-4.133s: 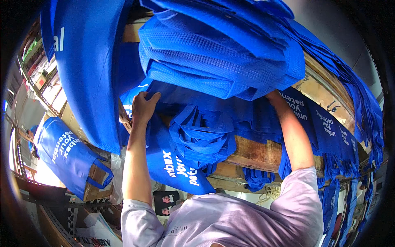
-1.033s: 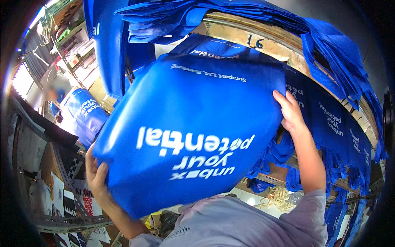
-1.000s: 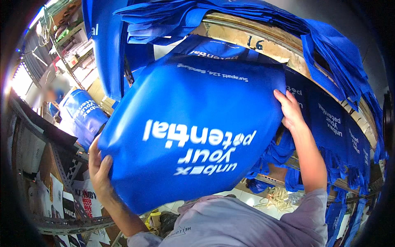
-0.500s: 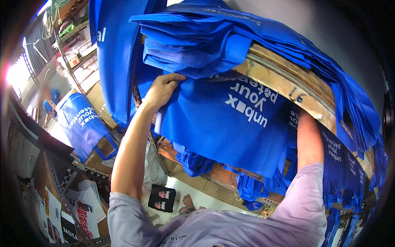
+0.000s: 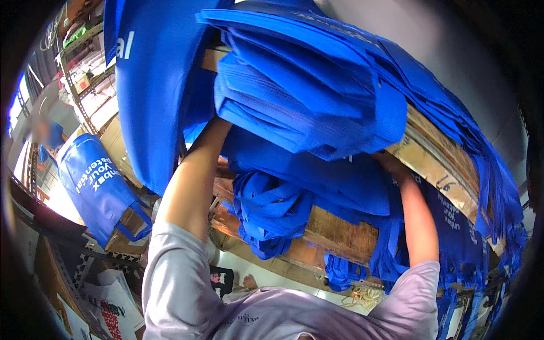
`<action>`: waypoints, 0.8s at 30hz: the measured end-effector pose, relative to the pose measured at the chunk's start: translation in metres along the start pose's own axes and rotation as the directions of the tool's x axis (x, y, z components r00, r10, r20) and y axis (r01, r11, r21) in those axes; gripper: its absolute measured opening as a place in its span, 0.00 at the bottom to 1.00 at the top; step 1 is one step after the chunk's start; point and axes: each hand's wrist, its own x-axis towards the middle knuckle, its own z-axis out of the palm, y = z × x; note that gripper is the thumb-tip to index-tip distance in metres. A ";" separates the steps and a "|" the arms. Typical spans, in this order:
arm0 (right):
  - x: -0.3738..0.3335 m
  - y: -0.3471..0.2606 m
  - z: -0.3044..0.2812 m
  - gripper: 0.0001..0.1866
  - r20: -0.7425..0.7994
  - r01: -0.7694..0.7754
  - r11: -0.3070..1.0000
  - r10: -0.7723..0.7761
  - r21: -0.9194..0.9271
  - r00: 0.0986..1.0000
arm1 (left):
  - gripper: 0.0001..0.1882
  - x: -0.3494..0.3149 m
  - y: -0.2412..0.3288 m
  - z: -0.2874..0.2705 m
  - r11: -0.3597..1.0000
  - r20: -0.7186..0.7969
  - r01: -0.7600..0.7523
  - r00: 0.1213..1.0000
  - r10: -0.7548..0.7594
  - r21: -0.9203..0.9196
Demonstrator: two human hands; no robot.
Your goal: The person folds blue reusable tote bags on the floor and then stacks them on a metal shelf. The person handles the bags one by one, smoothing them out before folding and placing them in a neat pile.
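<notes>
Both my arms reach under a thick folded stack of blue fabric tote bags (image 5: 294,96) hanging over the shelf edge. My left hand (image 5: 221,126) goes in beneath the stack's left end, its fingers hidden by the bags. My right hand (image 5: 390,163) is in shadow at the right lower edge of the stack, close to a blue bag (image 5: 317,175) lying underneath; its fingers hardly show. What either hand grips is not visible. Bunched blue bag handles (image 5: 269,212) dangle below, between my forearms.
A wooden shelf board (image 5: 436,164) runs along the right, with more blue bags (image 5: 447,215) hanging there. A large blue bag panel (image 5: 150,85) hangs at left. Farther left stand a blue tote bag (image 5: 93,181) and a blurred person (image 5: 54,133). A lower wooden shelf (image 5: 340,232) crosses below.
The printed bag between my arms has gone back under the stack. My left hand has moved from the bag's edge to beneath the stack, whose overhanging end sits lower and farther right.
</notes>
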 end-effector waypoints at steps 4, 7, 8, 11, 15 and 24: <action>0.016 -0.008 0.029 0.29 0.004 0.029 0.998 -0.029 -0.060 1.000 | 0.20 0.015 -0.011 0.003 0.999 -0.061 0.031 0.998 -0.033 -0.035; 0.039 -0.011 0.049 0.29 -0.013 0.061 0.991 -0.064 -0.122 0.998 | 0.21 -0.006 -0.002 -0.014 0.992 -0.039 0.007 0.999 -0.012 -0.130; 0.042 -0.004 0.043 0.30 -0.036 0.052 0.987 -0.058 -0.150 0.998 | 0.23 -0.029 0.021 -0.038 0.984 0.036 -0.010 0.999 0.017 -0.177; 0.039 -0.002 0.039 0.30 -0.057 0.044 0.981 -0.056 -0.186 0.997 | 0.29 -0.097 0.036 -0.075 0.950 0.097 0.005 0.995 0.027 -0.312; 0.033 -0.003 0.042 0.31 -0.038 0.049 0.980 -0.058 -0.194 0.998 | 0.30 -0.148 0.010 -0.069 0.898 0.211 0.037 0.975 0.063 -0.438; 0.043 -0.047 0.015 0.32 -0.037 0.080 0.996 -0.082 -0.045 0.996 | 0.11 -0.090 0.026 -0.069 0.873 -0.270 -0.117 0.963 -0.017 -0.473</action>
